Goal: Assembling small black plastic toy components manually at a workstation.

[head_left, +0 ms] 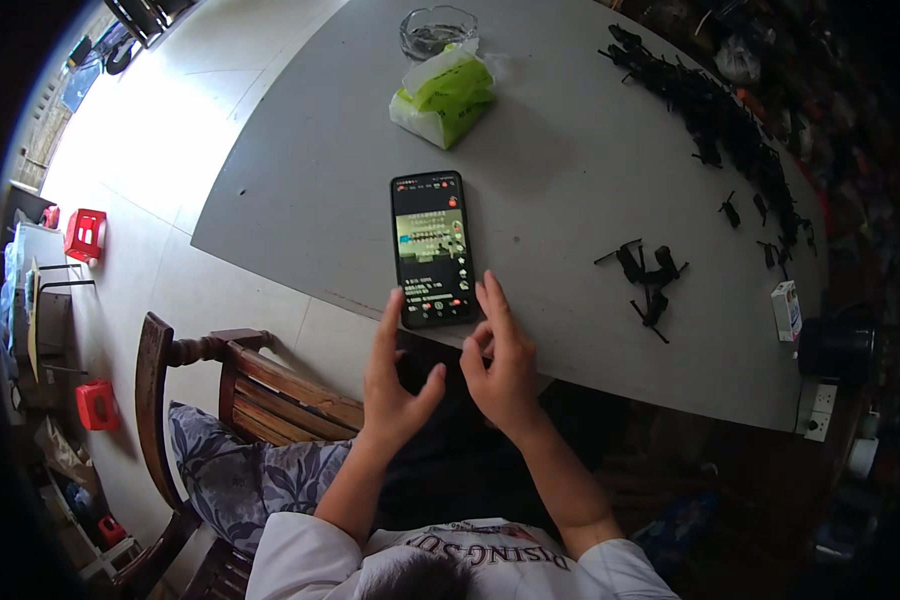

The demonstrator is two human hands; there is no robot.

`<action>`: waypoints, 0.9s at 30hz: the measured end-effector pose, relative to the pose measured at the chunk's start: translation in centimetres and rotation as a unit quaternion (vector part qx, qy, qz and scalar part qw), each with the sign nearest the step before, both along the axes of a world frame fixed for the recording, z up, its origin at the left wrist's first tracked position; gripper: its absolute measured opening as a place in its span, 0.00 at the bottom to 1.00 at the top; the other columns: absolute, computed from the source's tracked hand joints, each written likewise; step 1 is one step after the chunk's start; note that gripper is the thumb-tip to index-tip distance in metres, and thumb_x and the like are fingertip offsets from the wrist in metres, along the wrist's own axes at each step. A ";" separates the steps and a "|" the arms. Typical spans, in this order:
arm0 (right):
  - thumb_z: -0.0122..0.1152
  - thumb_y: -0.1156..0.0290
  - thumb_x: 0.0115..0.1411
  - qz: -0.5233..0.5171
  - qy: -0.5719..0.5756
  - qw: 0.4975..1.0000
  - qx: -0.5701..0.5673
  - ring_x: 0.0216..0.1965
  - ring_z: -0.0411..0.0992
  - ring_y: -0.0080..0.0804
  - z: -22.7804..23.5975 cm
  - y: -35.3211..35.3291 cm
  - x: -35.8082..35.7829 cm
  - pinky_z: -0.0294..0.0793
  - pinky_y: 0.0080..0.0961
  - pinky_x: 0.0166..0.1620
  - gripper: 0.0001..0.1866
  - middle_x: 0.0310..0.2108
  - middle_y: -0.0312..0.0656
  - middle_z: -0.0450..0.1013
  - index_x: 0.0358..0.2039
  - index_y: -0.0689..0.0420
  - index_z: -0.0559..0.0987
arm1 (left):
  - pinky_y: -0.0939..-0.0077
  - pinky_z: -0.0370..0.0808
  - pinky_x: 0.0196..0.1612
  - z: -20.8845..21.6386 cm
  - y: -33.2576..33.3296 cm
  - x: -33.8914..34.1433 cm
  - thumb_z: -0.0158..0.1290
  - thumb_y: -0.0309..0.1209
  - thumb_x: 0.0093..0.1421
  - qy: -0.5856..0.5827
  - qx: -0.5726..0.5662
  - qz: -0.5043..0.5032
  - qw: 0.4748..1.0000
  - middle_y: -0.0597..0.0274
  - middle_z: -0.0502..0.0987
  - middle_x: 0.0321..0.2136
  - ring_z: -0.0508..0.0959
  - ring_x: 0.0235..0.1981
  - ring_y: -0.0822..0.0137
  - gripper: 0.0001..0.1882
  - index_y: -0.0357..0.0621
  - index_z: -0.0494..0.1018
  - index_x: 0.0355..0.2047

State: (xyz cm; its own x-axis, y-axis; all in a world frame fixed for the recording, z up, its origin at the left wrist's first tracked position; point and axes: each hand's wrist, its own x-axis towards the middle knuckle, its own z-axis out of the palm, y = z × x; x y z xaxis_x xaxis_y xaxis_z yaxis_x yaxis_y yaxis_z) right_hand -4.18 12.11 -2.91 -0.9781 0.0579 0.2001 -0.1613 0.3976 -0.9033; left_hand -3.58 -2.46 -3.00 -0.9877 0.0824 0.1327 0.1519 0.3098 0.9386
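Smartphone (432,245) lies on the bench (570,190), screen lit. Your left hand (391,394) and right hand (507,375) flank its near end, each grip apart.

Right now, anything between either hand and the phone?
Nothing visible. The left hand and right hand flank the near end of the phone; whether fingertips touch it, I can't tell. The green-and-white packet lies beyond its far end, the black parts off to the right.
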 end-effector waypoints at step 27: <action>0.54 0.82 0.55 -0.037 0.022 0.994 0.104 0.27 0.68 0.23 3.1 7.8 8.0 0.68 0.15 0.29 0.08 0.37 0.43 0.66 0.36 0.61 0.76 | 0.81 0.69 0.34 1.3 3.6 3.6 0.57 0.21 0.47 -0.124 0.133 -0.235 0.955 0.63 0.72 0.23 0.73 0.26 0.73 0.30 0.36 0.64 0.53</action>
